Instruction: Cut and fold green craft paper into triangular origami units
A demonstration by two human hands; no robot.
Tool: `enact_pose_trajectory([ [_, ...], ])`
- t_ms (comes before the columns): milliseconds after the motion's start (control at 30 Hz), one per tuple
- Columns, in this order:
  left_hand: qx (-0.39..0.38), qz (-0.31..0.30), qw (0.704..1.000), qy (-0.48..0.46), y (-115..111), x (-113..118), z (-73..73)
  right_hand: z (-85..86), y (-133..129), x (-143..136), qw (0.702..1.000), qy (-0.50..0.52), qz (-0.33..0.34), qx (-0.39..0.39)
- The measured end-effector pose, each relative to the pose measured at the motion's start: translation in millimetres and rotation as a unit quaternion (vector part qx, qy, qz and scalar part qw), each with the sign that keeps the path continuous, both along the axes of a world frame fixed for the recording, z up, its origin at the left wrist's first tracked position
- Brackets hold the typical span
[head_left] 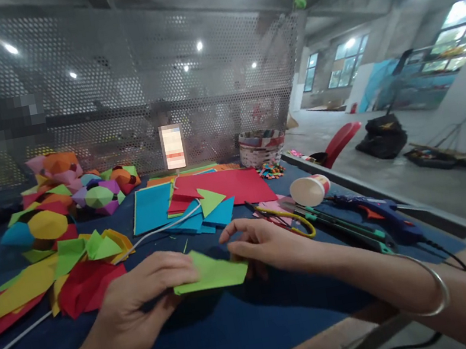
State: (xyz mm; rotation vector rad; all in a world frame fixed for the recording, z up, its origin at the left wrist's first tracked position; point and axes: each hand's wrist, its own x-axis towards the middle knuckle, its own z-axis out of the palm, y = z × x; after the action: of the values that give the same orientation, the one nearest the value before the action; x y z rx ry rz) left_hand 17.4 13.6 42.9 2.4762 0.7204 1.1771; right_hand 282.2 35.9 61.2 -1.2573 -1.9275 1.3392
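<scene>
A folded piece of light green paper [214, 272] is held just above the blue table surface, in front of me. My left hand [146, 295] pinches its left end, the fingers on top and the thumb beneath. At its right end is my right hand [268, 246], fingers bent around the corner; part of them is hidden behind the paper. Beyond the hands lie a green paper triangle [211, 201], blue paper pieces [217, 215] and a red sheet [234, 183]. Scissors with yellow handles [302, 222] rest past my right wrist.
Colourful folded paper shapes [48, 225] are piled at the left, near loose yellow paper [31, 282]. A white cable [157, 231] crosses the table. To the right are a paper cup [308, 190], a green utility knife [346, 229] and a blue glue gun [379, 215]. A basket [262, 146] stands behind.
</scene>
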Motion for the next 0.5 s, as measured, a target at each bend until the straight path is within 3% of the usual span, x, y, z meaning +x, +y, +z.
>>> enact_pose_trajectory([
  [33,-0.032,0.018,0.999,-0.028,-1,0,4.7,5.6,-1,4,0.992,-0.082,-0.003,0.098],
  [100,-0.155,0.075,0.981,-0.088,-2,2,13.2,16.7,-1,15,0.911,-0.298,-0.045,0.281],
  [133,-0.238,0.098,0.956,-0.139,-2,3,16.3,21.1,0,23,0.864,-0.393,-0.065,0.307],
  [200,-0.420,0.101,0.870,-0.239,-2,6,20.0,25.4,4,37,0.803,-0.510,-0.092,0.294],
  [267,-0.525,0.081,0.800,-0.280,-1,8,21.7,23.6,9,49,0.795,-0.542,-0.074,0.261],
  [300,-0.550,0.074,0.782,-0.285,0,8,22.3,21.4,11,52,0.802,-0.536,-0.061,0.257],
  [367,-0.567,0.071,0.771,-0.281,0,8,23.6,16.7,15,54,0.812,-0.522,-0.045,0.258],
  [500,-0.559,0.064,0.784,-0.261,-2,7,24.8,13.0,20,49,0.828,-0.491,-0.057,0.264],
])
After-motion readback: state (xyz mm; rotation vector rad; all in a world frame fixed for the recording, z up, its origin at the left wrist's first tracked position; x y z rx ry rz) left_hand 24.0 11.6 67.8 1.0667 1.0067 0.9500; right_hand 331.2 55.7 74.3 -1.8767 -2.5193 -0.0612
